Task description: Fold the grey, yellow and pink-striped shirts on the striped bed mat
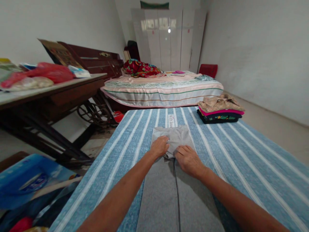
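Red plastic bag (51,73) on a pale-topped wooden table (94,78), red floral quilt (142,68) heaped near a pale striped bed's (164,88) back left corner

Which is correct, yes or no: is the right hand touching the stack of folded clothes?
No, the right hand is on the grey garment, and the stack of folded clothes lies apart, farther to the right.

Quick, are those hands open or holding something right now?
Left hand: closed, holding the gray garment.
Right hand: closed, holding the same garment.
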### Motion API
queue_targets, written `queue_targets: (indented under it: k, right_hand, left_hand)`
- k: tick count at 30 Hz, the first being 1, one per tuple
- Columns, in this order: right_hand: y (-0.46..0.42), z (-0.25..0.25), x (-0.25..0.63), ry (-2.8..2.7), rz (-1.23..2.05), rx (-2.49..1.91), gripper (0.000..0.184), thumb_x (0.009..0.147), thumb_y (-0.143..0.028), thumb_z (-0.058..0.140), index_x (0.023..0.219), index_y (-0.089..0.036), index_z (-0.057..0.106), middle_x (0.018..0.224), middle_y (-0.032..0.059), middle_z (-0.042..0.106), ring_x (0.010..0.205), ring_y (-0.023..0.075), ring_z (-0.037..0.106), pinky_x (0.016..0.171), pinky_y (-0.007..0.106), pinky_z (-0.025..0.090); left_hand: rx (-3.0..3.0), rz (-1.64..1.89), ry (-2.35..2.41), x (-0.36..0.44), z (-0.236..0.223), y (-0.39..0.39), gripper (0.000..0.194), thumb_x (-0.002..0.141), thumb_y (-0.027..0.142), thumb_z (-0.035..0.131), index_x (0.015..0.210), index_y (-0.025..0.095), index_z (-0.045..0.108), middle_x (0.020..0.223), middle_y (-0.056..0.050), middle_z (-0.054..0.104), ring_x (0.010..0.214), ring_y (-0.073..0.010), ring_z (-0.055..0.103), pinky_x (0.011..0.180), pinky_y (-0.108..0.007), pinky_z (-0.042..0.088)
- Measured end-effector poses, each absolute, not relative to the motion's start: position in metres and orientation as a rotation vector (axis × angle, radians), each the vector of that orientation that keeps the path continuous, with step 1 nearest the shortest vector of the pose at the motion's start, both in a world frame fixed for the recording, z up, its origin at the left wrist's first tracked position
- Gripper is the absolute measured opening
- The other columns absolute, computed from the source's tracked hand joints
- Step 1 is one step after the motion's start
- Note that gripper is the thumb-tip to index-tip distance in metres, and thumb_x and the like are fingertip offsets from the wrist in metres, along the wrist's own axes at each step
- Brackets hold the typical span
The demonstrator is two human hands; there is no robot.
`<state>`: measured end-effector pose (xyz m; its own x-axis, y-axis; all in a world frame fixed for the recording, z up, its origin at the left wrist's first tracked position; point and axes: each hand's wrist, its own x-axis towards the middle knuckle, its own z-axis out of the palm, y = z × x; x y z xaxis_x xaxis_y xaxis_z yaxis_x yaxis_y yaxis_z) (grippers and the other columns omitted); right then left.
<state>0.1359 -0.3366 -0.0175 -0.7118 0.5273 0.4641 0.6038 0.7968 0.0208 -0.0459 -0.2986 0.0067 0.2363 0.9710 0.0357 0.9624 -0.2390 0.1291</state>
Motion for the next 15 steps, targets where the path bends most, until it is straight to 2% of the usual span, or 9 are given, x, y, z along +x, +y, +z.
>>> queue_targets:
  k: [6, 11, 15]
  right_hand:
    - [-0.344, -0.034, 0.146, -2.551, -0.218, -0.808, 0.015, 0.086, -0.01, 0.05, 0.087, -0.015, 0.064, 0.093, 0.009, 0.06, 0.09, 0.0218, 0.051, 0.081, 0.034, 0.039]
    - [-0.346, -0.035, 0.144, -2.527, -0.233, -0.76, 0.018, 0.086, -0.009, 0.047, 0.085, -0.015, 0.064, 0.091, 0.01, 0.06, 0.091, 0.0219, 0.051, 0.083, 0.035, 0.039]
    - [-0.346, -0.039, 0.146, -2.525, -0.22, -0.778, 0.018, 0.086, -0.009, 0.047, 0.087, -0.015, 0.064, 0.092, 0.01, 0.06, 0.089, 0.0216, 0.052, 0.082, 0.035, 0.04]
  left_hand:
    - [2.389, 0.116, 1.905, -0.038, 0.014, -0.304, 0.03, 0.081, 0.031, 0.053, 0.104, 0.012, 0.061, 0.117, -0.016, 0.059, 0.114, -0.0281, 0.052, 0.097, -0.038, 0.04]
    - [2.396, 0.113, 1.859, -0.027, 0.011, -0.286, 0.035, 0.089, 0.029, 0.041, 0.113, 0.011, 0.059, 0.131, -0.016, 0.052, 0.127, -0.0228, 0.042, 0.105, -0.032, 0.031]
    - [2.344, 0.093, 1.875, -0.026, -0.005, -0.282, 0.048, 0.089, 0.04, 0.04, 0.129, 0.013, 0.045, 0.144, -0.017, 0.037, 0.134, -0.029, 0.032, 0.106, -0.046, 0.028]
